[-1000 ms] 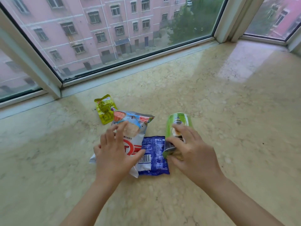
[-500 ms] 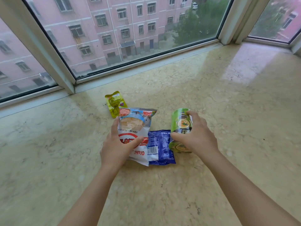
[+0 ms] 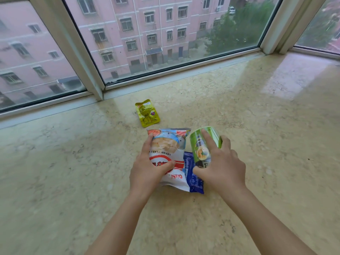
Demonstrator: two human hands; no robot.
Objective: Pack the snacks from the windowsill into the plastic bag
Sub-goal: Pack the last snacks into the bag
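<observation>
Several snacks lie on the marble windowsill (image 3: 257,144). My left hand (image 3: 149,170) grips a white, red and blue bag of shrimp flakes (image 3: 169,144), thumb on its front. My right hand (image 3: 220,164) holds a green can (image 3: 200,144), with the thumb at its near end and the index finger along its side. A blue packet (image 3: 195,181) lies partly under the bag and the can. Behind them, apart from both hands, a small yellow-green sachet (image 3: 147,113) lies flat. No plastic bag is in view.
A window with pale frames (image 3: 82,57) runs along the far edge of the sill, and a second pane meets it at the right corner (image 3: 276,34). Bare marble spreads to the left, right and front of the snacks.
My left hand closed its grip on the shrimp flakes bag. My right hand wrapped round the green can and drew it toward the bag. The view tilted so the snacks sit lower in frame.
</observation>
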